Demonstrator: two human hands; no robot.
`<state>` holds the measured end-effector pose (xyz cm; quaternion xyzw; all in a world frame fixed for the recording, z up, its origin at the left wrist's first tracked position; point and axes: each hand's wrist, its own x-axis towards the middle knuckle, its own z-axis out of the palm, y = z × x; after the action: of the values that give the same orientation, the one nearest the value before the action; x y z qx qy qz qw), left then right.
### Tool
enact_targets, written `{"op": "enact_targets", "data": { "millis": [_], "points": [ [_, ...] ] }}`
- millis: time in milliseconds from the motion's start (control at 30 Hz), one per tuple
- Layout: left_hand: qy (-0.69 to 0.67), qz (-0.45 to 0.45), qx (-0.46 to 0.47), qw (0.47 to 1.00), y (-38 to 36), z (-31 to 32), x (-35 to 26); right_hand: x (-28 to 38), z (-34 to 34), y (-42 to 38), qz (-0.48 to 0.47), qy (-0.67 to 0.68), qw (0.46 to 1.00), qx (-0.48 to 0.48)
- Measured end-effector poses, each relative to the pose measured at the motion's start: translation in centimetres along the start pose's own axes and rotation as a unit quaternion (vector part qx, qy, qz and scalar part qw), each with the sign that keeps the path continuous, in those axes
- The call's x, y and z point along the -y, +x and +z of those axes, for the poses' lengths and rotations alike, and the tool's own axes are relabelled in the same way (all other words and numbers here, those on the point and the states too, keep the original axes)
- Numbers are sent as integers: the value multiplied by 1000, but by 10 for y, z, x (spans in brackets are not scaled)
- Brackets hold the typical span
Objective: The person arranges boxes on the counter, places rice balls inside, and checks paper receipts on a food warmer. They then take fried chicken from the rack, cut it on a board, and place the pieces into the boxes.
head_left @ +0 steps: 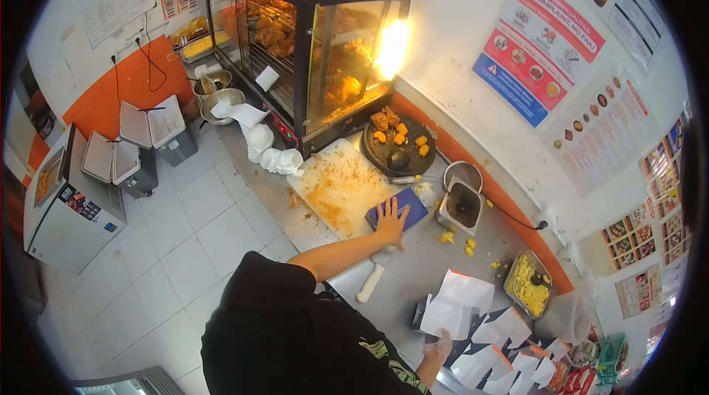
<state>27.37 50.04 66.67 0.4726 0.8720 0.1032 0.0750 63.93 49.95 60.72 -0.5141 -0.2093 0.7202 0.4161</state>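
Note:
My left hand (390, 222) lies with fingers spread on top of a blue-purple box (412, 206), which rests across the near corner of the cutting board. Just below that hand is a knife or cleaver with a white handle (371, 282); its blade is partly hidden. My right hand (439, 351), apparently in a clear glove, is closed at the near edge of an open paper food box (459, 299) with a white inside and a dark outside. More open food boxes (502, 328) stand packed together beside it.
A crumb-covered white cutting board (336, 181) lies before a lit warmer (303, 48) of fried chicken. Behind are a round dark board (399, 145) with chicken pieces and a metal container (461, 206). A tray of yellow food (529, 284) sits by the wall.

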Motion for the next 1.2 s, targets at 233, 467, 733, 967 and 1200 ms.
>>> {"op": "enact_targets", "data": {
  "millis": [233, 467, 733, 967, 1200],
  "points": [
    [-143, -67, -9, 987, 2, 20, 37, 13, 40, -61, -151, -215, 941, -213],
    [-330, 133, -132, 925, -185, -45, -21, -4, 120, -137, -279, -305, 900, 142],
    [-579, -55, -88, 808, -319, -41, 60, -71, 176, -177, -197, -439, 740, 471],
    [-749, -328, -145, 557, -384, -43, 202, -175, 242, -236, -157, -478, 503, 703],
    [-840, -326, -80, 427, -413, 1, 338, -305, 261, -248, 356, -322, 790, 382]
  ]
}}
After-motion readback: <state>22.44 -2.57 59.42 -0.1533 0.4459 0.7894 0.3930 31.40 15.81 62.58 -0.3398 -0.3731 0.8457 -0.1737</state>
